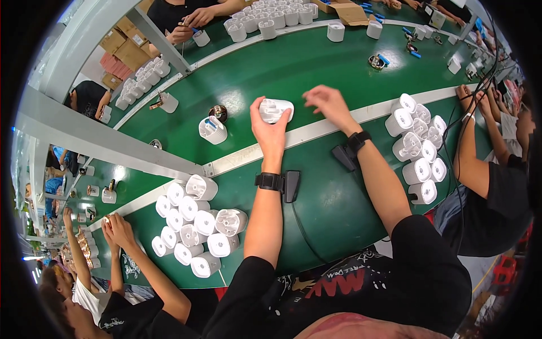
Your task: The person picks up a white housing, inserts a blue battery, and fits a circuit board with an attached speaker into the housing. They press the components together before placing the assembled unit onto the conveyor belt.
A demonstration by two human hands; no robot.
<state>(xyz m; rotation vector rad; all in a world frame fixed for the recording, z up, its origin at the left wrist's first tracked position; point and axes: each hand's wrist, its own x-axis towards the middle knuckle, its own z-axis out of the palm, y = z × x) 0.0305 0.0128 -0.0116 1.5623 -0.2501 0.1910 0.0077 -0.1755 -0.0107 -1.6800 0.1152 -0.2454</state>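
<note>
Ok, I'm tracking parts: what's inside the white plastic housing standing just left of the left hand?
A blue piece shows in the open top of the white plastic housing; the housing itself hides anything deeper.

A glossy green table (333, 226) fills the middle of the frame, a pale rail (243, 160) slanting across it. White cups stand bunched at lower left (204, 222) and at right (409, 147). Beyond the rail sit a lone cup (213, 134) and a round part (218, 114) left of centre, and a blue cylinder (384, 59) at upper right.
</note>
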